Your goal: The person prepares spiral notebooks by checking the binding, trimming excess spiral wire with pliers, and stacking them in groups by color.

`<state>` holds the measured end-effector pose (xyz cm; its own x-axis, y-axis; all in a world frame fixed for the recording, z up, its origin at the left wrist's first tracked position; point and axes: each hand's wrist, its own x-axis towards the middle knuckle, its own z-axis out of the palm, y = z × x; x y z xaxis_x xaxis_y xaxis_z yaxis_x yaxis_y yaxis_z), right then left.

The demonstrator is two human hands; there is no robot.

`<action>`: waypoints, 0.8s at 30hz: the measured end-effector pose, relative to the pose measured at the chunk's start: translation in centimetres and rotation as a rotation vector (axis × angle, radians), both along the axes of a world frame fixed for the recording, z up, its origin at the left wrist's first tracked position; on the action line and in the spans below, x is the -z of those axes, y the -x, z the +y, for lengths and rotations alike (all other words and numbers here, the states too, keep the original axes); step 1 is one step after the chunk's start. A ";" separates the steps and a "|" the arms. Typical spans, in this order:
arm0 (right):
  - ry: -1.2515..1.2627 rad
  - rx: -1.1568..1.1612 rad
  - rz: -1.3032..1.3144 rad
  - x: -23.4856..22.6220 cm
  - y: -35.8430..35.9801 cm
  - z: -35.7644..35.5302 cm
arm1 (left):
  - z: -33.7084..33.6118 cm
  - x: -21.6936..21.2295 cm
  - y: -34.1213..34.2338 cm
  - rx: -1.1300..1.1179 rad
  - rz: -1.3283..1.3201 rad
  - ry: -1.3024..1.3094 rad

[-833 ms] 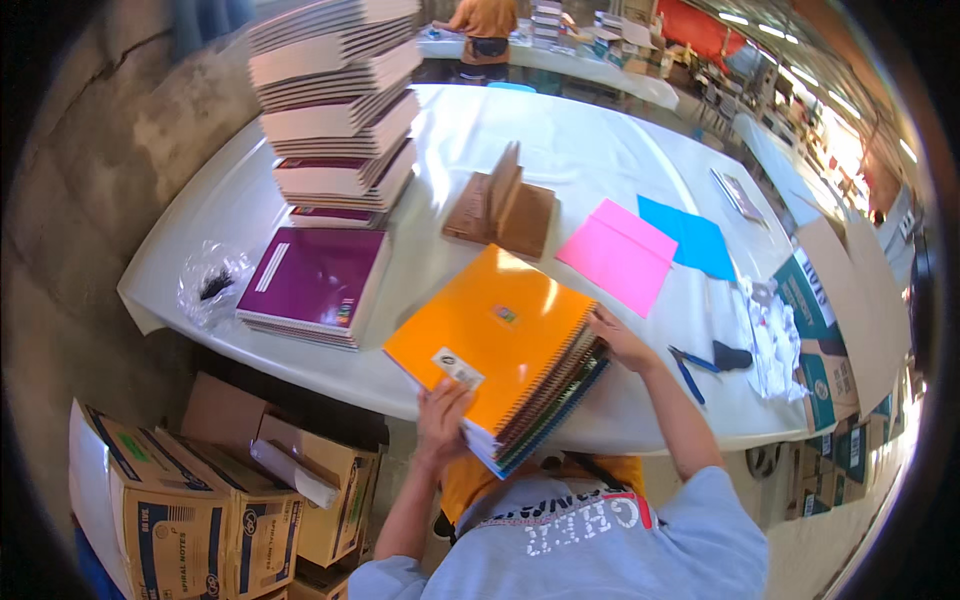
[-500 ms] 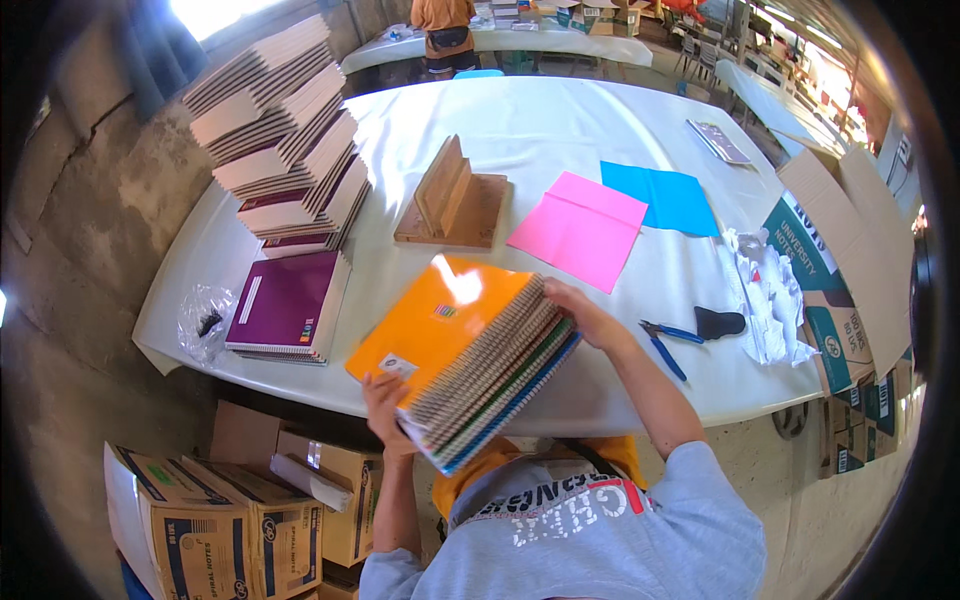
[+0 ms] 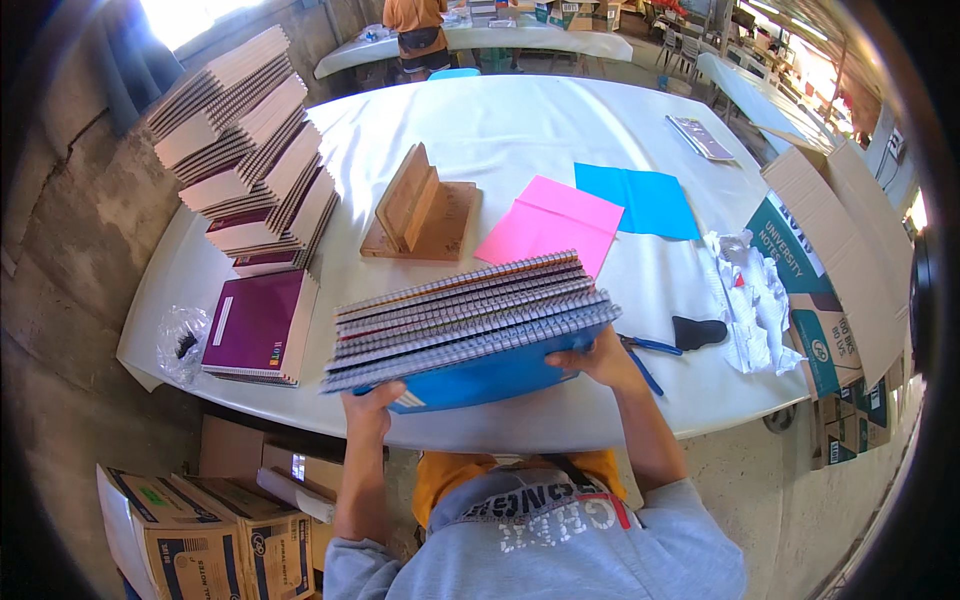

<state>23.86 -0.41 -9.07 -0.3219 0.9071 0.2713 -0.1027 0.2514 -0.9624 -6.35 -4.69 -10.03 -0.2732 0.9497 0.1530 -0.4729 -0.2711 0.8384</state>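
Note:
Between my hands is a stack of spiral notebooks (image 3: 470, 335), tilted so the wire spines face up and a blue cover faces me. My left hand (image 3: 370, 408) grips its lower left corner, thumb on the blue cover. At the right end, my right hand (image 3: 597, 360) holds the stack, thumb also on the cover; its other fingers are hidden behind. Beyond the stack stands a wooden L-shaped stand (image 3: 420, 210). A pink sheet (image 3: 550, 222) lies partly behind the notebooks, overlapping a blue sheet (image 3: 640, 200). Blue-handled pliers (image 3: 645, 350) rest by my right hand.
A tall, staggered pile of notebooks (image 3: 250, 150) rises at the left behind purple notebooks (image 3: 258, 320). Beside them is a clear plastic bag (image 3: 182, 345). Crumpled white paper (image 3: 750, 300) and an open carton (image 3: 830, 250) are at the right. Cartons (image 3: 200, 540) stand lower left; another person (image 3: 415, 35) is at a far table.
The notebook stack has been turned over toward me: the orange cover no longer shows, and the blue cover and upward spines do. Both hands have shifted their grip to its ends.

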 end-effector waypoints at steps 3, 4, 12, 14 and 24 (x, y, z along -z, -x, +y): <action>0.229 0.009 -0.013 0.9 -1.0 -0.5 | 0.8 2.4 2.4 0.168 0.532 0.115; 0.206 -0.102 0.024 0.8 -1.0 -0.6 | 0.5 5.0 4.0 0.162 0.536 0.121; 0.268 -0.043 0.114 -0.7 0.4 -1.2 | 0.9 13.1 9.5 0.209 0.441 -0.129; 0.427 -0.014 0.190 -1.7 1.0 -1.8 | 1.3 13.9 11.5 0.037 1.063 0.037; -0.162 -0.049 0.205 0.8 1.2 -0.3 | 3.2 8.5 6.7 0.147 0.589 -0.109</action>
